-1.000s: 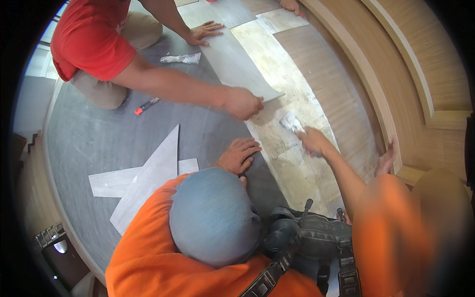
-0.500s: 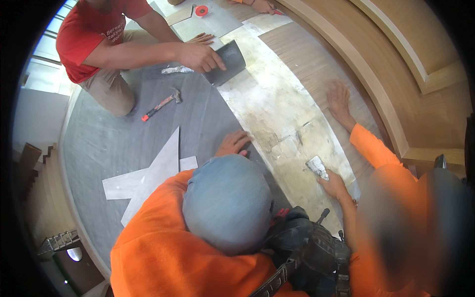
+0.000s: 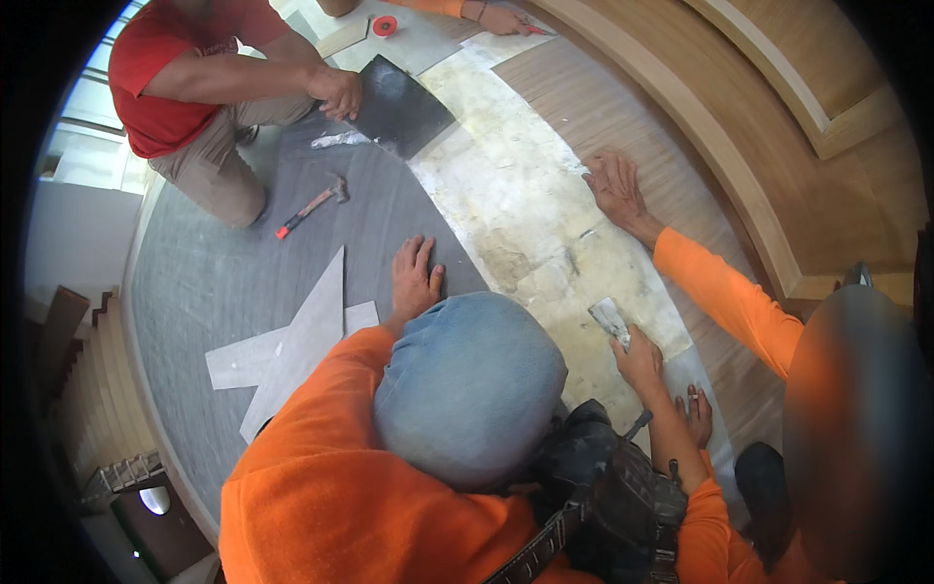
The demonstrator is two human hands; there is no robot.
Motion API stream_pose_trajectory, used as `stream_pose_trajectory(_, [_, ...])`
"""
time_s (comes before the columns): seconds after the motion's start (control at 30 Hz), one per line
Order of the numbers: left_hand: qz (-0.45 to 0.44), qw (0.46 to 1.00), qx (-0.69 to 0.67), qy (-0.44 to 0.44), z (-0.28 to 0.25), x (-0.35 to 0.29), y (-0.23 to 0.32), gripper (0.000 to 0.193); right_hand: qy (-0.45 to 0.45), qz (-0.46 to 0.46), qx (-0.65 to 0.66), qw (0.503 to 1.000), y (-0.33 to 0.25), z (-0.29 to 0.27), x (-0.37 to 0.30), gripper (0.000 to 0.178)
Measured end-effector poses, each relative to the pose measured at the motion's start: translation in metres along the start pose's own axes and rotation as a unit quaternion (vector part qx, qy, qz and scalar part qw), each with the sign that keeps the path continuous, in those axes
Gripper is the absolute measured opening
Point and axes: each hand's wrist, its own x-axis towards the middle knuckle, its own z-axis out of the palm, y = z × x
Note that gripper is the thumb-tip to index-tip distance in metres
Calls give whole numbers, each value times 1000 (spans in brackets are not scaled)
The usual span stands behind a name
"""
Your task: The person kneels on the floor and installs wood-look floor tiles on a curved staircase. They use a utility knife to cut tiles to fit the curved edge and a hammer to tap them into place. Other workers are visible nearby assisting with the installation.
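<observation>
My left hand (image 3: 416,277) lies flat on the grey floor covering (image 3: 370,204), fingers outstretched and holding nothing. My right hand (image 3: 638,358) is closed around a putty knife (image 3: 610,319) smeared with whitish material. Its blade is over the pale, stained strip of exposed floor (image 3: 535,258), but contact cannot be made out. Between my arms rises my denim-covered knee (image 3: 472,389). Just past the blade, a co-worker's hand (image 3: 618,190) in an orange sleeve rests at the edge of the wood-look flooring (image 3: 555,92). Another hand (image 3: 699,414) is beside my right forearm.
A person in red (image 3: 175,88) holds a dark square sheet (image 3: 404,105) across the strip. On the grey covering lie a claw hammer (image 3: 311,206) and crossed light-grey offcuts (image 3: 297,355). My black tool pouch (image 3: 623,496) hangs low. Wooden steps (image 3: 700,146) curve along the right.
My left hand has shifted left from the strip's edge, and my right hand with the putty knife slightly left. The co-worker's hand came left; the person in red drew the dark sheet back left.
</observation>
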Motion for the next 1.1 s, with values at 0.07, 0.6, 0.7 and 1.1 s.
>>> stream_pose_trajectory(0.07, [-5, 1000, 20, -7, 0, 1, 0, 54, 11, 2, -10, 1000, -4, 3, -1, 40])
stream_pose_trajectory(0.6, [-21, 1000, 9, -21, -5, 2, 2, 56, -16, -34, -71, 997, -11, -10, 7, 44])
stream_pose_trajectory(0.7, [-19, 1000, 5, -20, -4, 3, 2, 56, -15, -30, -80, 996, -10, -8, 7, 45])
stream_pose_trajectory(1.1, [-25, 999, -19, -5, 0, -2, 3, 56, 22, -58, -66, 996, -8, -5, 5, 41])
